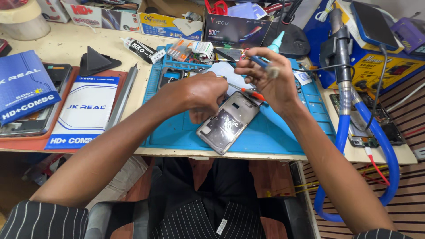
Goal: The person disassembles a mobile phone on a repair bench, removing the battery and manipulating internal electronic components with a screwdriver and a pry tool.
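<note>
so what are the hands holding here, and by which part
Right hand grips a red-handled screwdriver by its handle. Left hand steadies the opened phone at its upper edge.

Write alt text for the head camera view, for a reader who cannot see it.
Two bare hands work over an opened phone frame on a blue repair mat: the left hand steadies its top edge, the right hand holds an orange-handled screwdriver at it. Boxes, a glue tube and a blue hose crowd the bench.

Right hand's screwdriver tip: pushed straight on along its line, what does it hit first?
Likely the opened phone frame: the right hand aims the orange-handled screwdriver down-left at its top edge, beside the left hand. Depth unclear.
</note>
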